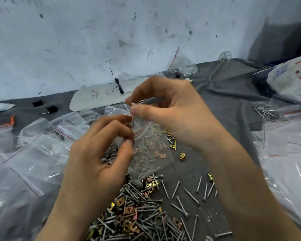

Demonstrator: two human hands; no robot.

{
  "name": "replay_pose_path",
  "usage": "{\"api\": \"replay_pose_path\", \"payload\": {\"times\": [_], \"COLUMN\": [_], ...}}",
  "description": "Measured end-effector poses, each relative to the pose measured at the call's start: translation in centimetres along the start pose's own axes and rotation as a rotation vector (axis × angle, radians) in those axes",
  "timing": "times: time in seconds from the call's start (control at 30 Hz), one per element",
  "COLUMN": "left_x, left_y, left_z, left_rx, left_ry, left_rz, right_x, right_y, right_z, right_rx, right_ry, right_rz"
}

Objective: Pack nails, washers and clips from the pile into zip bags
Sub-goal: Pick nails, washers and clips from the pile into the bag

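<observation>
Head view: my left hand (pixel 97 153) and right hand (pixel 167 112) pinch the zip bag (pixel 151 153) at its mouth, pile (pixel 137 214) at six o'clock. Limp, slippery film, I judge; the stiffer seal likely grips best.

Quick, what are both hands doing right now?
The left hand pinches the zip bag.
The right hand pinches the same zip bag.

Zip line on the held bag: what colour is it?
Red. The zip line of the zip bag shows best in head view.

Scuffed white wall (pixel 76 40), grey cloth (pixel 224 101), scribbled card (pixel 101 96), star-printed bag (pixel 292 79)
</observation>
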State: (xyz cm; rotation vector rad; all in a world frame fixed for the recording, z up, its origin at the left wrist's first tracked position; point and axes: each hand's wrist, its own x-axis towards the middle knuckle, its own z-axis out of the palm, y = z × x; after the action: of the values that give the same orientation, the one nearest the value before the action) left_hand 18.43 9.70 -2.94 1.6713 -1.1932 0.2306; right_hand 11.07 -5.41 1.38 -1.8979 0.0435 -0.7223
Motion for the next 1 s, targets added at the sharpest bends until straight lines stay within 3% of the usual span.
{"api": "replay_pose_path", "payload": {"times": [0.1,0.23,0.33,0.4,0.5,0.6,1.0], "left_x": [0.0,0.0,0.0,0.0,0.1,0.1,0.2], "left_y": [0.0,-0.3,-0.5,-0.7,-0.9,-1.0,-1.0], "left_z": [-0.3,-0.4,-0.5,-0.6,-0.8,-1.1,-1.8], "left_rx": [0.021,0.035,0.043,0.035,0.008,-0.003,0.011], "left_ry": [0.021,0.057,0.089,0.112,0.145,0.165,0.155], "left_rz": [0.001,-0.012,-0.02,-0.037,-0.071,-0.094,-0.142], "right_x": [0.2,0.9,1.4,1.2,0.6,0.6,0.6], "right_y": [0.5,2.9,6.3,8.4,10.3,11.0,10.8], "right_z": [-0.4,-0.6,-0.1,0.3,1.7,2.8,1.9], "right_rx": [0.015,0.145,-0.035,-0.239,-0.415,-0.577,-0.558], "right_ry": [-0.017,0.111,0.126,-0.045,-0.461,-0.612,-0.6], "right_rz": [0.046,0.135,0.334,0.466,0.615,0.583,0.453]}}
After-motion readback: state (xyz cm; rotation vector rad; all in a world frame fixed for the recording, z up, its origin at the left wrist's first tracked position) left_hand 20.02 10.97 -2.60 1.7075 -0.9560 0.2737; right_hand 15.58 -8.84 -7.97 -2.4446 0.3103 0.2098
